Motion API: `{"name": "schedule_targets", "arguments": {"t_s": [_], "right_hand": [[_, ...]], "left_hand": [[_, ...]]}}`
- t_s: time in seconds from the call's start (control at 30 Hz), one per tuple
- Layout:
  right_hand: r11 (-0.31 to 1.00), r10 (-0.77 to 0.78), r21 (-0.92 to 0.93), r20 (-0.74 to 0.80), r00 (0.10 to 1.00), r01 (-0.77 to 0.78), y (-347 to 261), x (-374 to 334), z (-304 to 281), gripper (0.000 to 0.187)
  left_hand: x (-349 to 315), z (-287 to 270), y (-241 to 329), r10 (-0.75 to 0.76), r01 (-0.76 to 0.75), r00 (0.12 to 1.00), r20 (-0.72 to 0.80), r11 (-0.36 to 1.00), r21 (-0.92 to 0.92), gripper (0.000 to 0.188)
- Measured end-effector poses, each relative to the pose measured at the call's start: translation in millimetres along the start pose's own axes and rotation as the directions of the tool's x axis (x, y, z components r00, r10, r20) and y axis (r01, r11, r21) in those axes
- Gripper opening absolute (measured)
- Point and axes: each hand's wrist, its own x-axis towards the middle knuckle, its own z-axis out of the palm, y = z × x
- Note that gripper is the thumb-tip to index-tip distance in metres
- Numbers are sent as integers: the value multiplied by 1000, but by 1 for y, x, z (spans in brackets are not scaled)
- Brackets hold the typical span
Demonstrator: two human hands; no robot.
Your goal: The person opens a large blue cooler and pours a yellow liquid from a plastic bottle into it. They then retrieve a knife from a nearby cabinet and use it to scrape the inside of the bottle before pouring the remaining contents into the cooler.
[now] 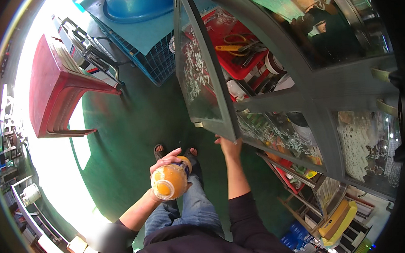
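Note:
My left hand (165, 161) is wrapped round an orange plastic bottle (168, 181) with a dark label band. Its round base points up at me, and its other end, toward my feet, is partly hidden. On my right, a glass cabinet door (196, 66) with a grey frame and white floral pattern stands swung out. My right hand (230, 145) grips the lower corner of that door, its fingertips partly behind the frame. Inside the cabinet, a red tray (241, 62) holds a yellow-handled tool (230, 48) and other small items.
A red plastic stool (54, 87) stands at the left beside a folded metal frame (93, 52). Ahead, a blue basin (138, 8) rests above a blue crate (158, 65). Below the cabinet at the right is a wooden rack (299, 208) with a yellow container (337, 222).

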Motion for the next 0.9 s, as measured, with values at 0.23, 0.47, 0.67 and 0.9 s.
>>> {"name": "schedule_targets", "arguments": {"t_s": [0.23, 0.47, 0.67, 0.9], "right_hand": [[958, -152, 257, 79, 985, 127, -155, 141, 0, 28], [744, 357, 531, 195, 913, -405, -193, 226, 44, 23], [680, 480, 527, 207, 853, -510, -196, 256, 46, 17], [742, 391, 513, 192, 900, -432, -186, 206, 26, 17]], "left_hand": [[10, -6, -13, 11, 0, 997, 73, 990, -143, 80], [13, -25, -23, 19, 7, 995, 103, 969, -246, 83], [23, -27, -28, 54, -27, 995, 88, 958, -286, 83], [43, -22, -27, 41, 29, 978, 205, 945, -325, 85]]}}
